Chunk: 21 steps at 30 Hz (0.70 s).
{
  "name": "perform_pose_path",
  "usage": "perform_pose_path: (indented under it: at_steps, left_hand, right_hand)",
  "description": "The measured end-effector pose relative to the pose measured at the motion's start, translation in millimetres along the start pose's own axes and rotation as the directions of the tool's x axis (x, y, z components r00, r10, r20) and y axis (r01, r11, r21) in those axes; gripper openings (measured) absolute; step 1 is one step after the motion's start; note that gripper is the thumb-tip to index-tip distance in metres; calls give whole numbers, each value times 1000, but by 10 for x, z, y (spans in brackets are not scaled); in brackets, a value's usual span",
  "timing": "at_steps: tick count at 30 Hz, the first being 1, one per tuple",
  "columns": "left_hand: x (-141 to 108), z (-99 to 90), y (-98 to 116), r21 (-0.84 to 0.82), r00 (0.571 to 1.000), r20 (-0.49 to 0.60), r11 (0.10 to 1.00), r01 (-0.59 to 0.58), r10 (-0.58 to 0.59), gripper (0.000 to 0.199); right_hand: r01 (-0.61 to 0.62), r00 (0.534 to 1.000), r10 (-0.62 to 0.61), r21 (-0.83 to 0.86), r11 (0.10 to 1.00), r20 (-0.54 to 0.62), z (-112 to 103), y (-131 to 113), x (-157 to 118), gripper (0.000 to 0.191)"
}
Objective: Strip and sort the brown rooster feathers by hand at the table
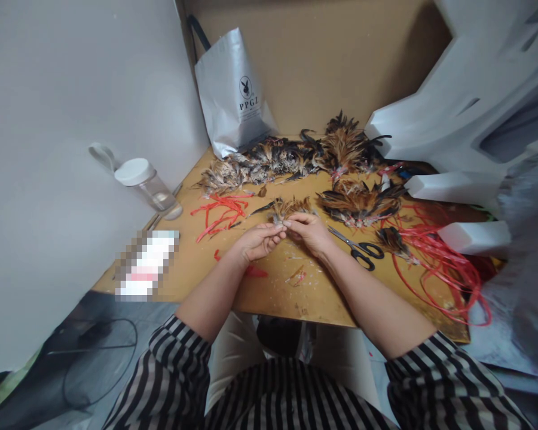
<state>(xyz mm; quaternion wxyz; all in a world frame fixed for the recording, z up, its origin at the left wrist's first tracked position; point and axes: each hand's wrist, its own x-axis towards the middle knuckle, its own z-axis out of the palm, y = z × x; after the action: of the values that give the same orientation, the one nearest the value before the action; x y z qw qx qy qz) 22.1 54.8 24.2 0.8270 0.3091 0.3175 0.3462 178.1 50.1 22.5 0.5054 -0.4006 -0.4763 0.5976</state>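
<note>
Over the middle of the table, my left hand (264, 240) and my right hand (308, 230) meet at the fingertips. Both pinch the base of a small bunch of brown feathers (291, 206), whose tips fan out away from me. The exact grip of each finger is too small to tell. Black-handled scissors (357, 246) lie just right of my right hand, blades pointing towards it. Beyond them rests a larger feather bundle (361, 203) bound with red ties. Left of my hands are strips of red plastic ribbon (222, 212).
Feather bundles (278, 160) line the table's back under a silver bag (235, 95). A clear bottle with white lid (146, 182) stands left, near a blurred-out object (147, 263). Tangled red ribbon (448, 263) lies at the right edge beside white foam pieces (475, 237).
</note>
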Motion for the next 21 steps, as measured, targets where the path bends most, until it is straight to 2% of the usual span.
perform_pose_path:
  at_steps: [4,7,10,15,21]
  left_hand:
    - [38,-9,-30,102,991,-46,988,-119,124,7]
    - [61,17,-56,258,958,-122,940,-223,261,16]
    - [76,52,-78,395,926,-167,884,-250,337,21]
    - [89,72,-97,484,927,-154,844,-232,343,23]
    - [56,71,-98,423,951,-104,878,-224,292,26]
  right_hand:
    - [4,999,-3,43,999,-41,10,4,12,32]
    - [-17,995,27,100,995,-99,3,10,21,33]
    - [-35,995,45,107,994,-94,-3,12,19,31]
    - [-47,993,54,68,997,-101,4,18,12,28]
    - [-51,995,58,84,995,-85,15,28,7,26]
